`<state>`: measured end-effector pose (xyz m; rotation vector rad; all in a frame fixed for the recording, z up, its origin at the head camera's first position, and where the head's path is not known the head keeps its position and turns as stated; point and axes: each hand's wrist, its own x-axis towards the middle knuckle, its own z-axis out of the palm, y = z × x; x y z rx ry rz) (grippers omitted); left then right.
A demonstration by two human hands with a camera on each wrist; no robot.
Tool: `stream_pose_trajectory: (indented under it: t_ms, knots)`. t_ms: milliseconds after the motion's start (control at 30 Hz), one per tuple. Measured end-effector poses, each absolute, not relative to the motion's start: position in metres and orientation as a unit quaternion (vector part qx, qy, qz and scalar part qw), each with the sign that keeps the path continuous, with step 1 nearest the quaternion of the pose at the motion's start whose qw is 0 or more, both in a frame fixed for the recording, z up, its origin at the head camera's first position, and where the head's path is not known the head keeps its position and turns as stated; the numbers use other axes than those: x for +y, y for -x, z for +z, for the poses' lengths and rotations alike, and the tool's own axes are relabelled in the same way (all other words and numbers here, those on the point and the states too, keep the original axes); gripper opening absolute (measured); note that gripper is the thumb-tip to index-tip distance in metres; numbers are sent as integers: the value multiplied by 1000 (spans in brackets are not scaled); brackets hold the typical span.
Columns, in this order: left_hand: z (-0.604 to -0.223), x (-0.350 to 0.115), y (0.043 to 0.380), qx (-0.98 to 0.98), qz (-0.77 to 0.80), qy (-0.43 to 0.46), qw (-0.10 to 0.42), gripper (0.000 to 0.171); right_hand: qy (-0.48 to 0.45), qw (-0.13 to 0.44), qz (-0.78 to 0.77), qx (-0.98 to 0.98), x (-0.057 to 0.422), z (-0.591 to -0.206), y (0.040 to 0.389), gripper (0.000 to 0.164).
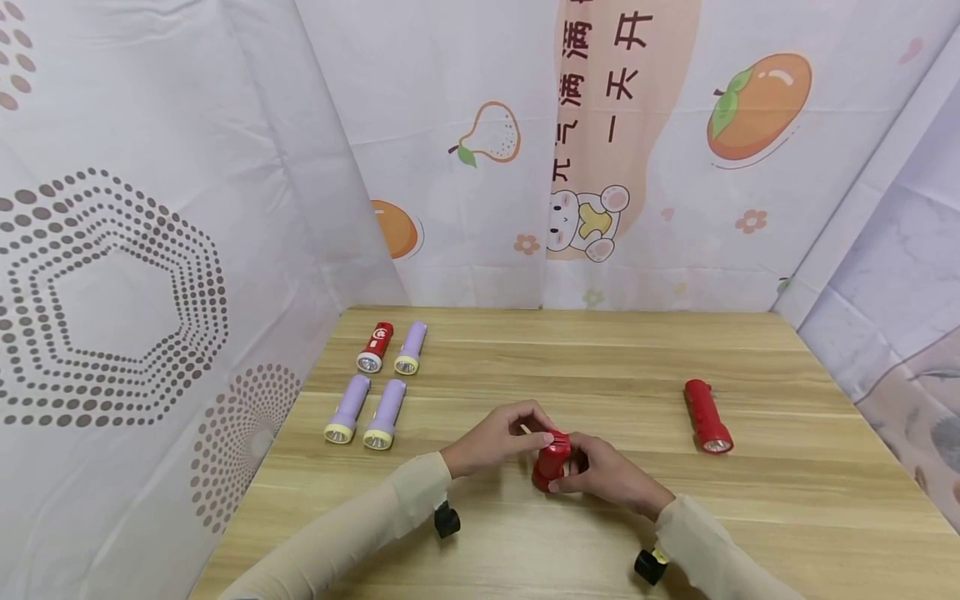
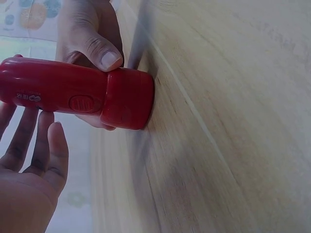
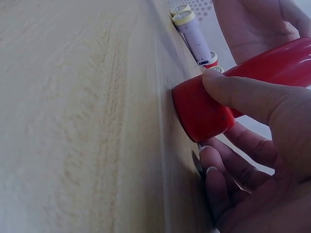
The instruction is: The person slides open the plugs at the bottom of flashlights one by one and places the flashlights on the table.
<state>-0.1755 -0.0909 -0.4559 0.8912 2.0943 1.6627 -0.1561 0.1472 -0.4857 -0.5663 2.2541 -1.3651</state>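
A red flashlight [image 1: 553, 460] stands on its head on the wooden table, its tail pointing up and tilted slightly. My right hand [image 1: 615, 477] grips it low, the thumb pressed on the wide head and the other fingers round the far side. At the tail end, my left hand [image 1: 497, 440] holds the flashlight between thumb and fingers. The left wrist view shows the oval switch and small white print on the red body [image 2: 60, 90], with the left fingertips against its side. In the right wrist view the lens face is hidden against the tabletop.
Another red flashlight [image 1: 707, 417] lies at the right. On the left lie a red flashlight with white print [image 1: 377, 346] and three purple ones with yellow rims, one behind [image 1: 412, 346] and two in front [image 1: 349, 410]. Printed curtains [image 1: 465, 233] border the table's back and left.
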Motion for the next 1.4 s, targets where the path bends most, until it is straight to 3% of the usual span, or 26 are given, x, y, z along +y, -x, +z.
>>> stream_pose_trajectory:
  t_ms: [1400]
  knots:
    - [-451, -87, 176, 749, 569, -290, 177, 12, 203, 219, -493, 817, 147, -485, 155, 41]
